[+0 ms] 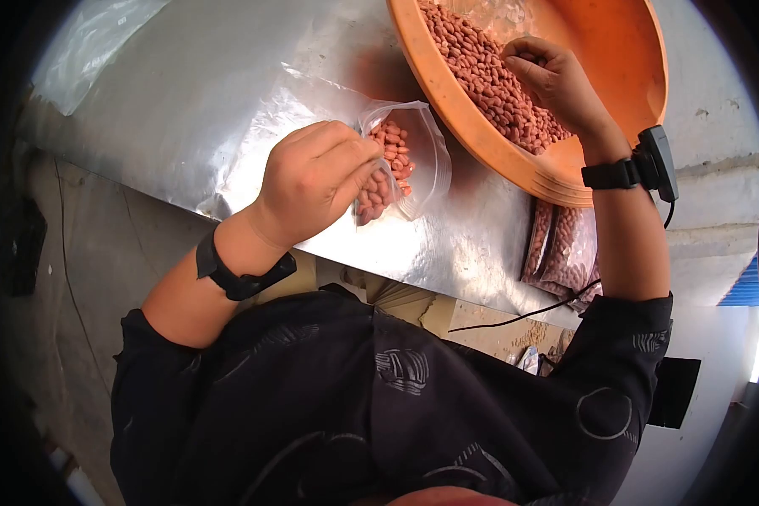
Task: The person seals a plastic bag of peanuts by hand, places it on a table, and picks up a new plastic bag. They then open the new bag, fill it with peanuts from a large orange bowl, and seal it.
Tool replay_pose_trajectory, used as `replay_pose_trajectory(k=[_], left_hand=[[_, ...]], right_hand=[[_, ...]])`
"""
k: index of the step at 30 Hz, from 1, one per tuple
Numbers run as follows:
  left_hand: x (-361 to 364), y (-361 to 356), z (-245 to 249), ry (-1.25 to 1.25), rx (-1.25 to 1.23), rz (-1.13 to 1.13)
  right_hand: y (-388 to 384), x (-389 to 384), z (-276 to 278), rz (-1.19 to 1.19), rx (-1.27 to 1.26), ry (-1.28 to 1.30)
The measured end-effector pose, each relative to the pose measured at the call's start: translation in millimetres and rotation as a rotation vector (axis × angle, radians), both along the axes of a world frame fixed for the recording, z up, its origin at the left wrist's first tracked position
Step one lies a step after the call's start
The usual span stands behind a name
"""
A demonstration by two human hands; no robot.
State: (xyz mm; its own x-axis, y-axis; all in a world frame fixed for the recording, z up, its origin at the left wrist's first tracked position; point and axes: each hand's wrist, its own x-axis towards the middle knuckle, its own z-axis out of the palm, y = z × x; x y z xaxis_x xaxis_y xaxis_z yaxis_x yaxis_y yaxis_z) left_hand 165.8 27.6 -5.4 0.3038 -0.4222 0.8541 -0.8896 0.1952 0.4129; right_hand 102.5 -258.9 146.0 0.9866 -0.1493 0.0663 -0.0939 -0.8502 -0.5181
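Observation:
My left hand (316, 173) pinches the rim of a clear plastic bag (434, 160) above the metal table. Reddish-brown peanuts (392, 152) fill part of that bag, whose mouth gapes toward the basin. Over the heap of peanuts (489, 80) in a large orange basin (447, 118), my right hand (557, 84) is closed, its fingers curled toward the thumb. A few dark peanuts seem to show between the thumb and fingers; the rest of the grip is hidden.
Filled bags of peanuts (565, 244) lie by the table's near edge, below the basin. A clear plastic sheet (97, 42) is at the far left of the metal table (202, 93). A black cable (523, 316) runs from the right wrist strap.

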Motion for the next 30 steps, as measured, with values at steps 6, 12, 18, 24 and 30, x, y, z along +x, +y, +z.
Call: replay_pose_trajectory(k=[6,12,18,24,30], left_hand=[[1.1,-3.3,-2.5,-0.030,-0.039,0.045],[0.8,-4.3,-3.6,-0.030,-0.064,0.058],[1.1,-3.2,-4.7,-0.033,-0.050,0.074],[1.0,0.9,-1.7,-0.011,-0.033,0.047],[1.6,0.7,-0.6,0.009,-0.022,0.048]], right_hand=[[107.9,-15.0,-21.1,0.186,0.405,0.192],[127.7,-9.1,-69.9,0.036,0.513,0.182],[135.9,-7.2,-70.4,-0.014,0.394,0.170],[138.0,-12.6,-53.7,0.001,0.546,0.207],[127.8,-18.2,-36.1,0.054,0.470,0.115]])
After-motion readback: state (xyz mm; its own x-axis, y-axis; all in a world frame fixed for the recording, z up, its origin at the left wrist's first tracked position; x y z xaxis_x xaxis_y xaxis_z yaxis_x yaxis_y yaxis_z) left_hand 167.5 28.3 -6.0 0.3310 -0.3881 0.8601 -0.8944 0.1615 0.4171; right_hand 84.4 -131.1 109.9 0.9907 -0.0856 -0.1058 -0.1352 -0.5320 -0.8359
